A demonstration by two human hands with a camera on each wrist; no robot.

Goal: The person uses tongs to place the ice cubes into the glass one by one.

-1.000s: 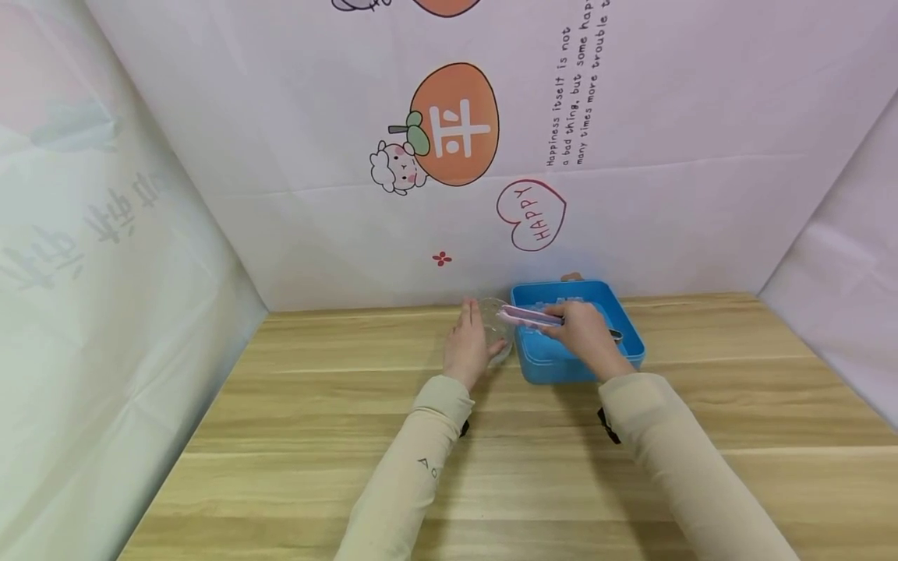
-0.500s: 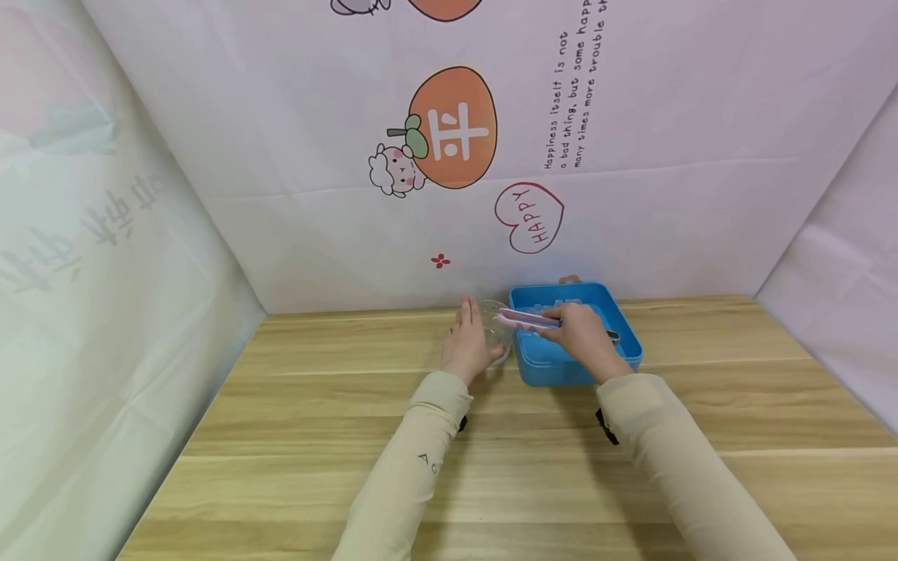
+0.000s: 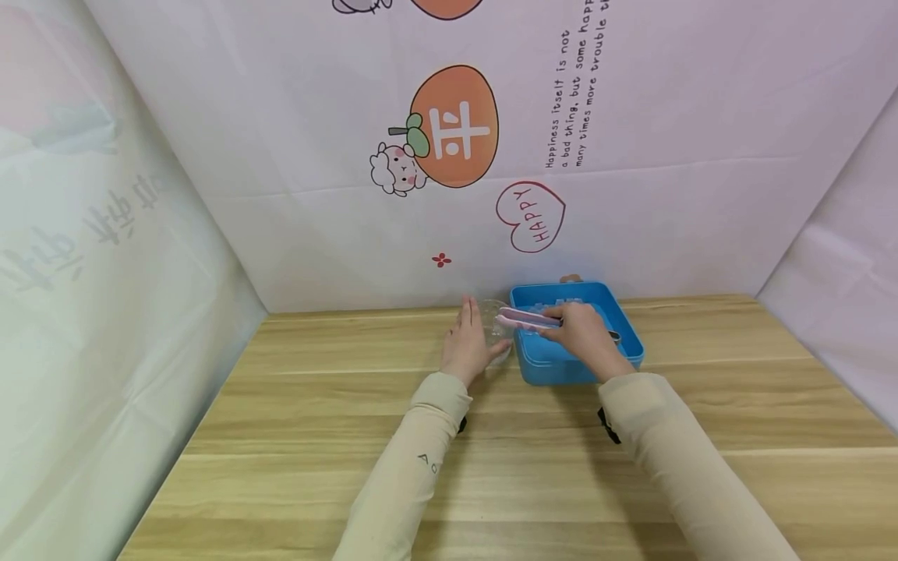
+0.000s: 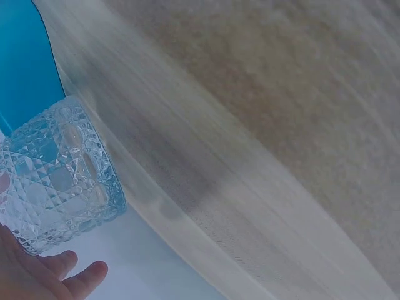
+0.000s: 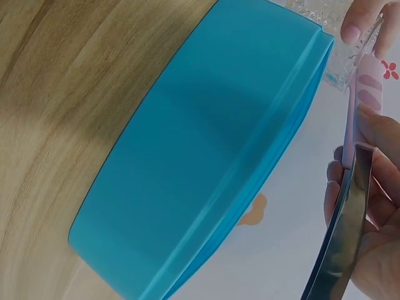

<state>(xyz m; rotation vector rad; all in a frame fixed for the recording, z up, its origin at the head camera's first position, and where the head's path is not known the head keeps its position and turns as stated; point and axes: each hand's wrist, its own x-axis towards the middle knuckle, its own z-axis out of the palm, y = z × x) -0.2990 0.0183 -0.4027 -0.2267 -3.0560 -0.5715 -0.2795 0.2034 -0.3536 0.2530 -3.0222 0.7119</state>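
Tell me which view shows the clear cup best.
The left wrist view: the clear cup is large there, its faceted wall plain, though cut at the left. In the head view, the left hand partly hides it; the right wrist view catches only a piece near the top right.

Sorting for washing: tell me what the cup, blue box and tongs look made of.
Cup: glass or hard plastic; clear, glossy, with moulded-looking facets. Blue box: probably plastic; smooth, evenly coloured, slightly shiny. Tongs: likely metal where shiny and reflective; pink ends perhaps plastic or silicone, smooth and opaque.
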